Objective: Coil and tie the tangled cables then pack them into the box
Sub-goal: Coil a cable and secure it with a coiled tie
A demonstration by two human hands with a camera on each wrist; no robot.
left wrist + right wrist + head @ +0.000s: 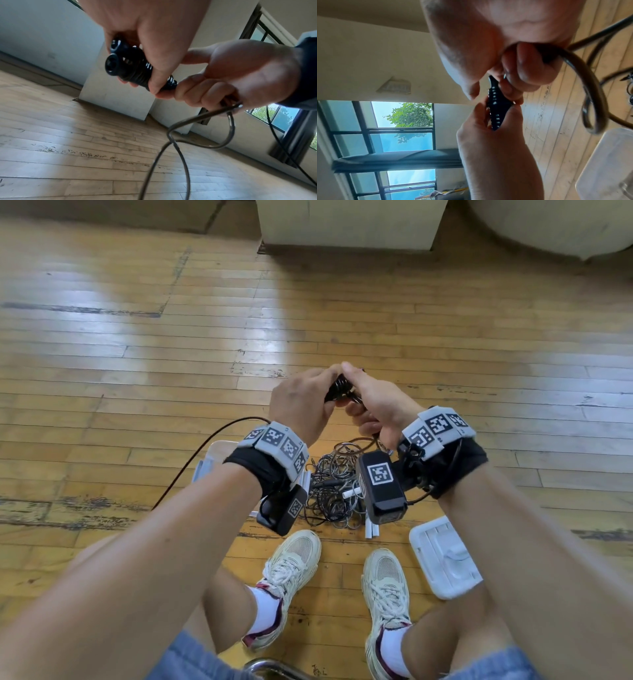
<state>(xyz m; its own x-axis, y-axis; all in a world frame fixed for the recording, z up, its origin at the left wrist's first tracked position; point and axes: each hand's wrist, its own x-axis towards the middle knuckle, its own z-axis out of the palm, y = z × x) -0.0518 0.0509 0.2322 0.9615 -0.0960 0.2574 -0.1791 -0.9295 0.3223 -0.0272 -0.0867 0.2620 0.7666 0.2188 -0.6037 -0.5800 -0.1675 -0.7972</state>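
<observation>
Head view, left to right: box point(219, 453) on wood floor point(137, 371), partly hidden behind left wrist. Left hand point(301, 402) fingers curled around tightly wound black cable bundle point(135, 67), held above the floor. Right hand point(376, 405) touching it, pinching the bundle's end, loose cable tail point(180, 142) looping down. Tangled cables point(329, 487) piled on floor below hands. White lid point(442, 556) right of shoes point(291, 573).

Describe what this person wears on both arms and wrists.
Both forearms are bare, with no sleeves. Each wrist carries a black fabric wrap under a grey band of square black-and-white marker tiles, the right band alike. A black camera box with its own marker hangs below each wrist, with thin black cables attached.
</observation>
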